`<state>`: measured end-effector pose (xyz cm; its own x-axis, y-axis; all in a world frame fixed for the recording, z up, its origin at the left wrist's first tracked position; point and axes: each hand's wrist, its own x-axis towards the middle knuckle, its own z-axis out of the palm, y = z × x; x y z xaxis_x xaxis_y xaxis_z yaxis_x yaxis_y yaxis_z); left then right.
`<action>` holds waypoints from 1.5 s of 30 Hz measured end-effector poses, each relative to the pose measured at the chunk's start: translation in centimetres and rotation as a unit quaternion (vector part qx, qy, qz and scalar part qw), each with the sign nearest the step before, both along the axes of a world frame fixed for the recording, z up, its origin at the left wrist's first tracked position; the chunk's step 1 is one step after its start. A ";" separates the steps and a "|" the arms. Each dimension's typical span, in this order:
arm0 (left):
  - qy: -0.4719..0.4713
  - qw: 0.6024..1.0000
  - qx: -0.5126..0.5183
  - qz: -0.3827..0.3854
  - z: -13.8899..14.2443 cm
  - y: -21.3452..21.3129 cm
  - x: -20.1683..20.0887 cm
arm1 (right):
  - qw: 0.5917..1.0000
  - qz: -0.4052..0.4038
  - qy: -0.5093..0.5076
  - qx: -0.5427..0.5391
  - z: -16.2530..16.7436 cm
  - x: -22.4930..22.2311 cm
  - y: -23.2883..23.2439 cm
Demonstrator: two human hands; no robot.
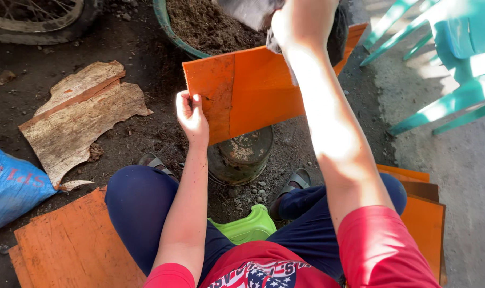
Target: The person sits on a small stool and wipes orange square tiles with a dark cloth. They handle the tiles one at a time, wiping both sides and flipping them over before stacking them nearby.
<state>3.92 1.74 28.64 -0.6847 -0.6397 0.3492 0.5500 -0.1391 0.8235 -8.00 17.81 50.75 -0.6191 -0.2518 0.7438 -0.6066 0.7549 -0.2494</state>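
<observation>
Left hand point(191, 114) gripping flat orange wooden board point(253, 90) at its edge; stiff, light, probably; right hand point(298, 24) clenched around grey scoop point(245, 12).

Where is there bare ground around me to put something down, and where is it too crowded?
Bare patches: the concrete right of the orange boards, below the teal chairs; the dirt between the wheel and the bark sheet. Crowded: between your feet, where the metal can sits under the orange board in your left hand.
</observation>
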 end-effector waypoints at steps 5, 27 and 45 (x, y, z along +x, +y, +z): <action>0.000 0.999 -0.031 0.043 -0.2 0.4 -0.4 | 0.958 0.054 0.198 0.202 -5.9 3.9 -2.4; -0.010 0.998 -0.014 0.056 0.0 -5.1 3.2 | 0.924 -0.014 -0.143 -0.355 -14.6 -5.7 17.9; 0.061 0.957 0.279 -0.050 -4.4 -2.1 1.6 | 0.991 -0.033 -0.045 -0.122 1.2 -4.4 21.9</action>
<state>5.47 -0.38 24.29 -0.7279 -0.6837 0.0527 0.5979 -0.5953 0.5368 -12.43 39.67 51.92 -0.6955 -0.0280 0.7180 -0.5245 0.7028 -0.4806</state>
